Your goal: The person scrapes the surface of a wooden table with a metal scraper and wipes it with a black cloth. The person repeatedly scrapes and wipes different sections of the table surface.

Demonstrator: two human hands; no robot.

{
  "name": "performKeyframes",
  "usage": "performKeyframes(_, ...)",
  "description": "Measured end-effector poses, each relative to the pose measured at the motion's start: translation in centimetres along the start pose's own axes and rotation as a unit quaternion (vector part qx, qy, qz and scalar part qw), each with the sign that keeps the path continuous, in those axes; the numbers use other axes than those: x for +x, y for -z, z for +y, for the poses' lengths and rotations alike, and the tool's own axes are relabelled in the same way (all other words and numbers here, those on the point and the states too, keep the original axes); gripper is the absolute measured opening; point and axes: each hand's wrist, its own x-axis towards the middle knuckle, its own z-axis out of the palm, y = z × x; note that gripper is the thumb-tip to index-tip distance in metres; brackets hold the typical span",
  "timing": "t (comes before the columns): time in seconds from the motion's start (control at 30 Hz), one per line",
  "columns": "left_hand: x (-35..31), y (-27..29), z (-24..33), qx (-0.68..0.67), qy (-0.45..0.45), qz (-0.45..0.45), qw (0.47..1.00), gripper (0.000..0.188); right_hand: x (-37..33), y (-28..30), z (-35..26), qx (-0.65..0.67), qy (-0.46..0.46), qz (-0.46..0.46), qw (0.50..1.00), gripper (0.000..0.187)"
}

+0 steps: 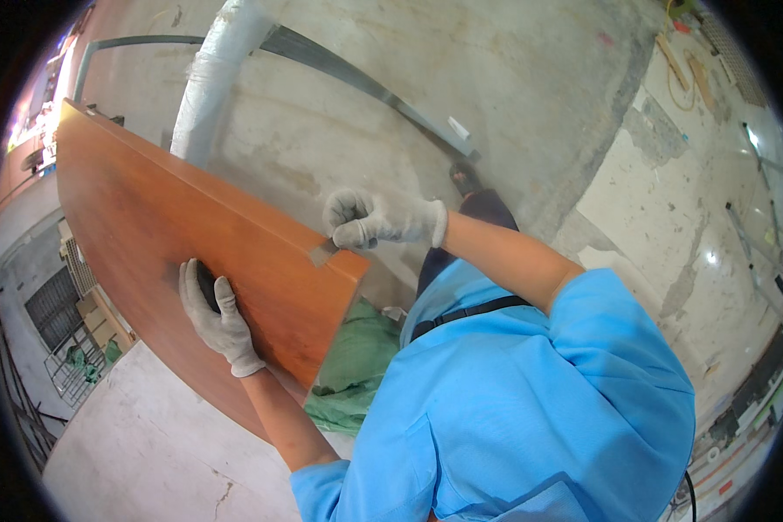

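Orange-brown curved panel [261, 235]: at person's left
Left grey-gloved hand [219, 326]: grasps black rounded block [206, 283] on panel
Right grey-gloved hand [383, 221]: pinches flat greyish piece [323, 253] by panel edge

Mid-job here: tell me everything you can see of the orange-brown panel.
The panel is long, smooth and orange-brown, apparently wood or wood-look, with uneven darker patches. A narrow strip runs along its right-hand long edge. It stretches from upper left to a near end in front of the person; the fisheye bends its outline. The gloved left hand holds a black block on its broad face; the right hand has a thin flat piece at the edge. Its support is unclear.
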Motion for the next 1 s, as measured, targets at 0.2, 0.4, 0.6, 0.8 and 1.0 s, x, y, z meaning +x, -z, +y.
performKeyframes(0.2, -0.1, 0.2, 0.6, 0.015, 0.005, -0.001, 1.000, 0.060, -1.3, 0.1, -0.3, -0.022, -0.017, 0.015, 0.999, 0.019)
performKeyframes(0.4, 0.0, 0.2, 0.6, 0.018, 0.003, -0.001, 1.000, 0.060, -2.7, 0.5, 0.1, -0.038, -0.026, 0.011, 0.999, 0.017)
performKeyframes(0.6, -0.1, 0.1, 0.4, 0.010, 0.002, 0.002, 1.000, 0.060, -4.2, 1.4, -1.4, -0.148, -0.103, 0.003, 0.984, 0.020)
performKeyframes(0.8, -0.1, 0.2, 0.4, 0.010, 0.006, -0.002, 1.000, 0.060, -0.3, 0.6, -1.8, -0.039, -0.037, 0.077, 0.996, 0.022)
performKeyframes(1.0, 0.0, 0.1, 0.4, 0.008, 0.007, 0.002, 1.000, 0.058, -0.4, 0.2, 0.1, 0.020, -0.025, 0.030, 0.999, 0.019)
